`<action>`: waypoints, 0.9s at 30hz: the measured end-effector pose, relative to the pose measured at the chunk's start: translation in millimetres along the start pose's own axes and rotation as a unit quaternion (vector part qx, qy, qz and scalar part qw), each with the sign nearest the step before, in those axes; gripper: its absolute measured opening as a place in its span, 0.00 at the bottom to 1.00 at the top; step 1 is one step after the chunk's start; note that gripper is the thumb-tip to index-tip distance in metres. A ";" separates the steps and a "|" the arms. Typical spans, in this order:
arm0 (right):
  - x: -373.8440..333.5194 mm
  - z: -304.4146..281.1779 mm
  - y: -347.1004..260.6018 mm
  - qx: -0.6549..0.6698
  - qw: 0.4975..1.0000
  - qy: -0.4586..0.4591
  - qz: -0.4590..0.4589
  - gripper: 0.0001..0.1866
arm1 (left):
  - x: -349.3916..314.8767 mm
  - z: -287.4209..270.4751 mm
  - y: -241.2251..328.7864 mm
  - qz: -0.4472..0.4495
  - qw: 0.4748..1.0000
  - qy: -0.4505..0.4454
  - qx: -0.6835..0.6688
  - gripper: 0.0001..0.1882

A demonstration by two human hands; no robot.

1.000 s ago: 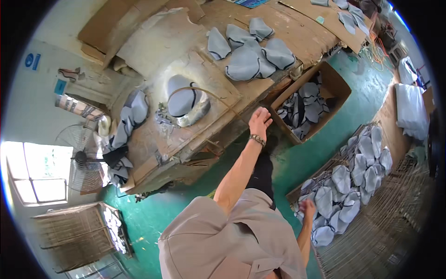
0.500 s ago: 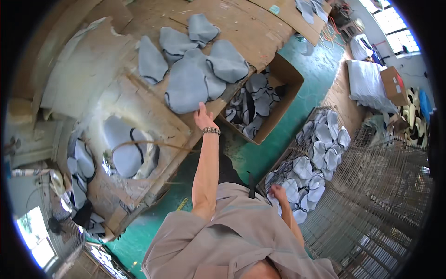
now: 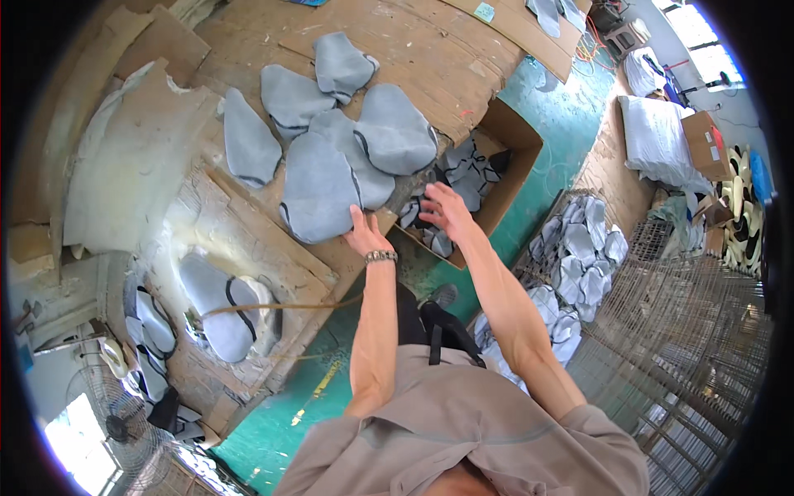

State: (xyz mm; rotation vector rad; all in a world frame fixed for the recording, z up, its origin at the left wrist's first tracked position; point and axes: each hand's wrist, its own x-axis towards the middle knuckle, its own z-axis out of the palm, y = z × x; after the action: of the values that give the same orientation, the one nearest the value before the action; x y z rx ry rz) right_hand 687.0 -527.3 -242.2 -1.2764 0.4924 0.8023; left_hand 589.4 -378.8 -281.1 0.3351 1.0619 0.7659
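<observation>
My left hand [image 3: 368, 236] is at the table's near edge, its fingers apart and its fingertips against the lower right rim of a rounded grey pad [image 3: 318, 190]. Black edging runs along part of that pad. It overlaps a second grey pad [image 3: 372, 174] lying beside it. Further back lie more such pads, among them a wide one [image 3: 397, 132] and a narrow one [image 3: 251, 140]. My right hand [image 3: 447, 211] hovers over an open cardboard box [image 3: 519, 178], fingers spread and holding nothing that shows. Inside the box are several grey pieces with black edging [image 3: 471, 178].
A grey pad with a black band [image 3: 217, 310] sits on the whitish stained bench part at left, with a thin brown strip [image 3: 281, 307] across it. Grey pieces [image 3: 579, 248] heap on a rack at right. A fan [image 3: 120, 426] stands lower left.
My right hand has risen from beside the heap at right to above the box. My left hand stays by the front pad's rim. The whole view has shifted slightly.
</observation>
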 end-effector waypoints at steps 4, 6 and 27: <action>68.5 15.4 -30.7 0.043 0.997 0.056 -0.018 0.38 | -9.8 24.7 -6.3 0.006 0.998 -0.040 -0.047 0.29; 83.9 20.7 -33.3 0.056 0.996 0.068 -0.002 0.27 | -3.0 26.3 1.7 0.004 0.992 -0.085 -0.095 0.25; -241.8 -284.2 20.1 0.393 0.838 0.340 -0.166 0.10 | -184.4 49.5 -29.7 -0.215 0.881 -0.304 0.290 0.39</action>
State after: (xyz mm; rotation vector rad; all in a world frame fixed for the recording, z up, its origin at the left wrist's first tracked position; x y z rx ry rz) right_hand 545.6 -860.6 -149.7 -0.7804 1.0086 -0.2071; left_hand 595.8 -524.5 -154.3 0.7645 0.6950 -0.0953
